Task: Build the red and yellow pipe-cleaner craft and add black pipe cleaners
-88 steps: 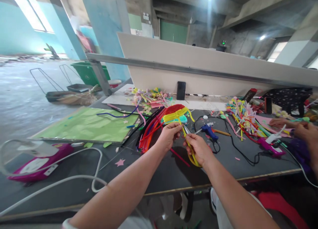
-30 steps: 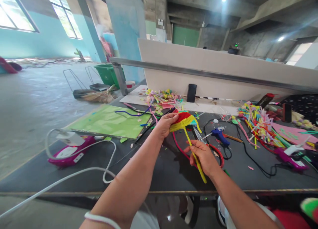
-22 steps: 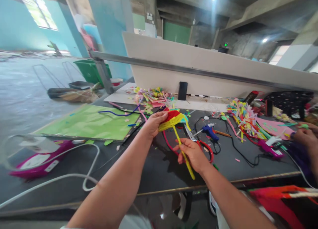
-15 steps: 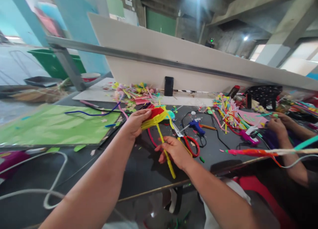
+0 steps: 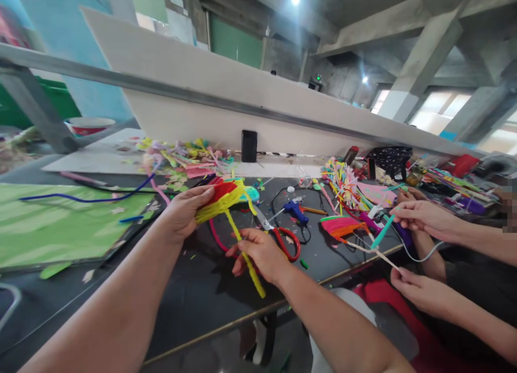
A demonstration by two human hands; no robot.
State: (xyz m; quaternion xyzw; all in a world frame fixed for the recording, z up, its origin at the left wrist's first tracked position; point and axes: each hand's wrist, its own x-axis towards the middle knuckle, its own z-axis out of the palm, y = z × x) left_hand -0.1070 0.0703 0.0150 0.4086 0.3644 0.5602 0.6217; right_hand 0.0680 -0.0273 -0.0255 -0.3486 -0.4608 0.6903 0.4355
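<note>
My left hand (image 5: 182, 214) is closed on a bundle of red and yellow pipe cleaners (image 5: 220, 196), held a little above the dark table (image 5: 194, 303). A yellow pipe-cleaner stem (image 5: 244, 253) runs down from that bundle. My right hand (image 5: 258, 253) grips the stem near its lower end, fingers wrapped round it. Red-handled scissors (image 5: 280, 237) lie on the table just right of my right hand.
A blue glue gun (image 5: 295, 212) with a black cord lies behind the scissors. Heaps of coloured pipe cleaners (image 5: 343, 183) sit at the back and right. A green sheet (image 5: 60, 222) lies at left. A co-worker's hands (image 5: 424, 219) at right hold a colourful fan piece (image 5: 341, 226). A black phone (image 5: 249, 145) leans on the partition.
My view has swung to the right, bringing the co-worker's hands and fan piece into sight. Both my hands keep their hold on the bundle and yellow stem, shifted slightly left in view.
</note>
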